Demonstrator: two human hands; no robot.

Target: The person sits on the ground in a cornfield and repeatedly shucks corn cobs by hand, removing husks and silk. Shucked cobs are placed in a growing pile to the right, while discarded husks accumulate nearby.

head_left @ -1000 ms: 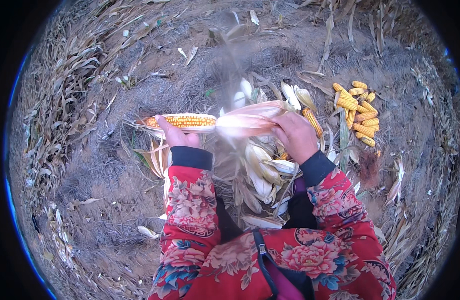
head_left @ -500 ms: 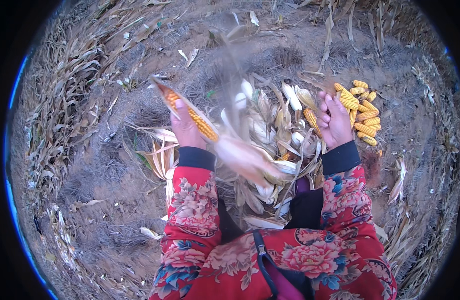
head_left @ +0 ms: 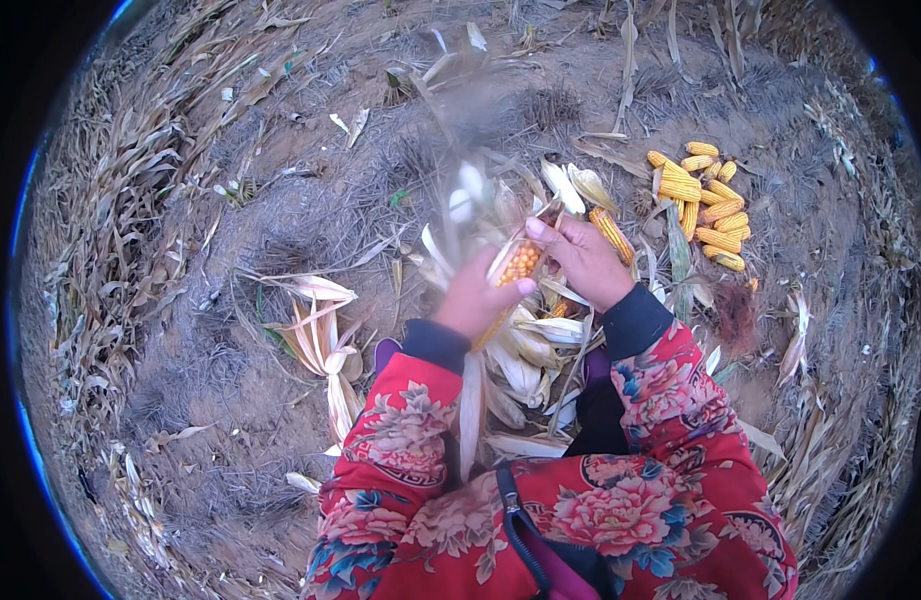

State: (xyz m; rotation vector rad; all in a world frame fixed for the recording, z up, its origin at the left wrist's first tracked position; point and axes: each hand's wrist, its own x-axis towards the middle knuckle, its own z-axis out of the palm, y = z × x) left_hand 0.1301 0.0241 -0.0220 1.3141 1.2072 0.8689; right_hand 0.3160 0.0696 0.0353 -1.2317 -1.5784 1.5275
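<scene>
An ear of yellow corn [head_left: 520,264], partly in its pale husk, is held upright and slanted before me, with husk hanging from its lower end. My left hand [head_left: 478,295] is closed round its middle, slightly blurred. My right hand [head_left: 586,258] grips its upper tip, thumb on the husk edge. Beneath both hands lie loose pale husks [head_left: 526,365], and just beyond my right hand another yellow ear [head_left: 611,234] rests among them.
A heap of bare yellow cobs [head_left: 723,212] lies on the right. A bundle of peeled husk [head_left: 326,355] sits at left. Dry stalks and leaves [head_left: 151,170] are strewn over the soil [head_left: 221,380]. My legs show under my arms.
The ear has swung from horizontal to upright and moved toward the middle. My right hand let go of the husk's far end, rose, then came inward onto the ear's tip.
</scene>
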